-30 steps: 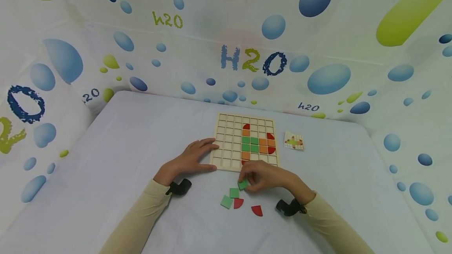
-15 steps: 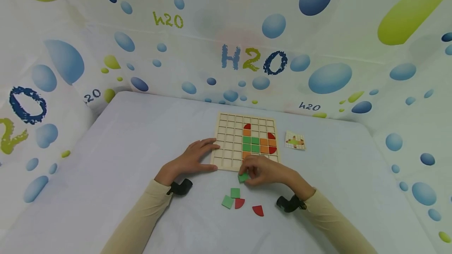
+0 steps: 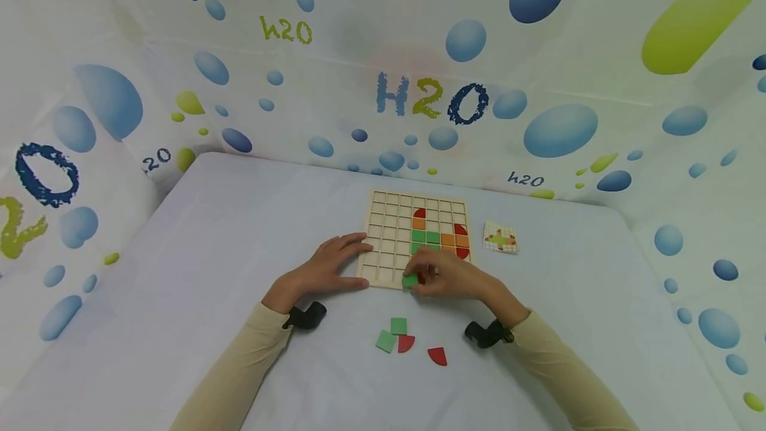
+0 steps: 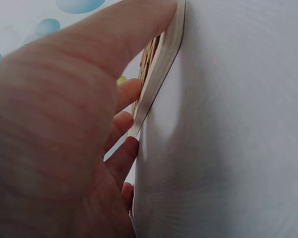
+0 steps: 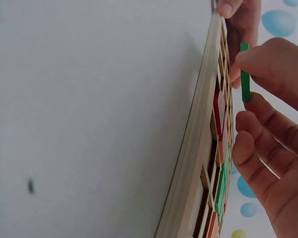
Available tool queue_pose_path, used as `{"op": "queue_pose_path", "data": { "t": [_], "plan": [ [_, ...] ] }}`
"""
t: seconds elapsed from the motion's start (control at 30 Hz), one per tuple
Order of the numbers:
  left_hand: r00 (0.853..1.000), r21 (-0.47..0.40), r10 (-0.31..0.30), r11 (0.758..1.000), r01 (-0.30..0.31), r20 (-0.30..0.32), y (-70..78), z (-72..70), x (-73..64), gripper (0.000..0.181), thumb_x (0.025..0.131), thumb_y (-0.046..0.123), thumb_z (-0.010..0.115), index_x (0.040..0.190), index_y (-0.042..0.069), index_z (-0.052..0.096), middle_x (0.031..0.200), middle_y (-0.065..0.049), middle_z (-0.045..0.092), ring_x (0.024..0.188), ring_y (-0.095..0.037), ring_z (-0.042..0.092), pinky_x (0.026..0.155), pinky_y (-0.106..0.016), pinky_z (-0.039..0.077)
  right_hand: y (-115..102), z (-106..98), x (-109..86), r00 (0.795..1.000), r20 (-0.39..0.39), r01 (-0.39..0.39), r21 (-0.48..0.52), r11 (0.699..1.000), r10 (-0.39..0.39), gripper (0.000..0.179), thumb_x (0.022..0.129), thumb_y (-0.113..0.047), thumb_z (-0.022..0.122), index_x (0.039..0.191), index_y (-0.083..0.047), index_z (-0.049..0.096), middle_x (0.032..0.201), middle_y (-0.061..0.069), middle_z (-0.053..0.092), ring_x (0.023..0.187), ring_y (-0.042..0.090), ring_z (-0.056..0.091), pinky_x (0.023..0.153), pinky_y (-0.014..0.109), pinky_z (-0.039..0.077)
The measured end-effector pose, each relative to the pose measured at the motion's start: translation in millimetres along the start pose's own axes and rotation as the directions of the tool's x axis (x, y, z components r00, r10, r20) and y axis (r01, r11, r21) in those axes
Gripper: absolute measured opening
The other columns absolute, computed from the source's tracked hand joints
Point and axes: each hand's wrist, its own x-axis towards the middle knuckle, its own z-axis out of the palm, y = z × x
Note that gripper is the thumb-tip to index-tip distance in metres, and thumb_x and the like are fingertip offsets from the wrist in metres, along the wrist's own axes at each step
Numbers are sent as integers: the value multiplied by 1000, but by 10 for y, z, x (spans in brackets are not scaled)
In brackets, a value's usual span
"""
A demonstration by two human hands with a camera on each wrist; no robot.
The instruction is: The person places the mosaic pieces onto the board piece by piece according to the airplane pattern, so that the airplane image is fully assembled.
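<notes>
My right hand (image 3: pixel 450 275) pinches a green square tile (image 5: pixel 245 79) between thumb and forefinger. In the right wrist view the tile stands apart from the wooden grid board (image 3: pixel 385 245), edge-on to the camera. The head view shows the tile over the board's front edge. Green, orange and red pieces sit in the board's right-hand cells, and my right hand covers some of them. My left hand (image 3: pixel 320 267) rests at the board's left side with its fingers extended. Its thumb (image 4: pixel 154 15) touches the board's rim in the left wrist view.
Two green tiles (image 3: pixel 385 341) and a red quarter-circle piece (image 3: pixel 405 343) lie close together on the white cloth in front of the board. Another red quarter-circle (image 3: pixel 437 356) lies to their right. A small pattern card (image 3: pixel 501 237) lies right of the board.
My right hand has carried the green tile forward, from the cloth in front of the board to over its front edge. The left hand has stayed in place.
</notes>
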Motion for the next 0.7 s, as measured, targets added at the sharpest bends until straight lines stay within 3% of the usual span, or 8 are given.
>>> {"op": "queue_pose_path", "data": {
  "t": [0.2,0.47,0.7],
  "plan": [
    [1000,4,2,1000,-2,9,7,-6,4,65,87,32,73,143,9,47,156,-16,31,144,-35,27,116,-57,15,48,9,35,997,-69,-37,-17,999,36,20,86,-13,74,106,-12,69,98,-3,59,82,16,54,69,24,49],
    [1000,7,-3,1000,3,10,10,-17,-6,66,87,31,74,143,9,47,155,-17,31,144,-36,27,116,-56,16,120,-14,108,993,-118,12,-3,1000,-12,20,85,-5,73,104,-3,67,90,5,60,75,19,56,65,26,50],
    [1000,8,1,1000,-1,12,4,-8,-4,66,87,31,74,143,10,47,156,-16,30,144,-36,27,116,-57,16,170,-13,158,982,-190,-8,3,1000,9,20,85,-5,74,103,-2,66,91,7,60,74,20,58,65,26,51]
  ]
}}
